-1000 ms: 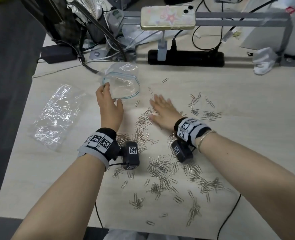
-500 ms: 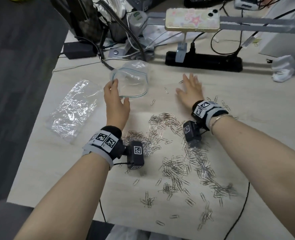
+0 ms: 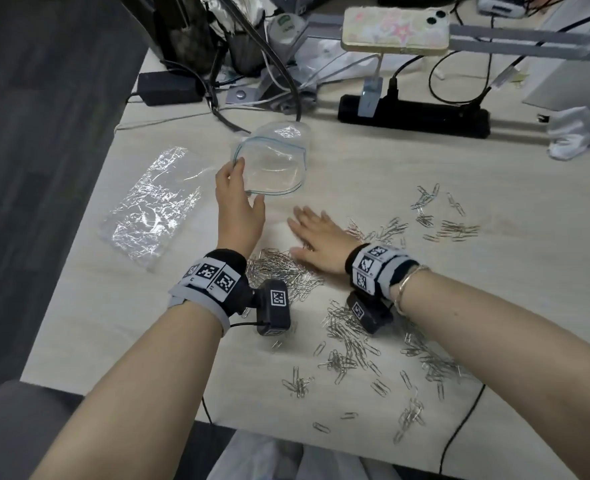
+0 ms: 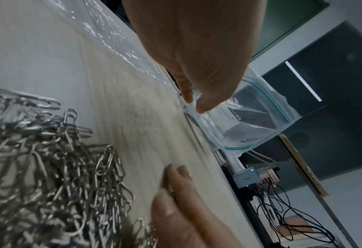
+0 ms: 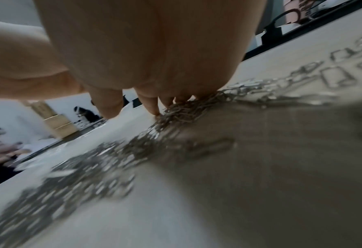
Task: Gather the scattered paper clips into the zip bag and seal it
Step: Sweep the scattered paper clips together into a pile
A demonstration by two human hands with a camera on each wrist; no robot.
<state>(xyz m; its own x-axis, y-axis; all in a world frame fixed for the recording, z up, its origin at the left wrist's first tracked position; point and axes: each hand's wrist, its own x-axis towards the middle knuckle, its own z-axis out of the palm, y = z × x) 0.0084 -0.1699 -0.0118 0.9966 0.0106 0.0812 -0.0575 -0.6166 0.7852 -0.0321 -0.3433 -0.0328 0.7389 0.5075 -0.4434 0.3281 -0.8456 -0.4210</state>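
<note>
Clear zip bag with blue-green seal line, mouth gaping open, lying on the table, silver paper clips scattered in loose heaps nearer the front edge

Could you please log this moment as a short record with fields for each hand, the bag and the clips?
left hand: pinches the rim of the zip bag, grip at its near left edge
zip bag: open mouth facing the clips; whether any clips are inside cannot be told
right hand: flat on the table, fingers spread, resting on paper clips
paper clips: mostly scattered over the table near the person
other: crinkled clear plastic sheet left of the bag
</note>
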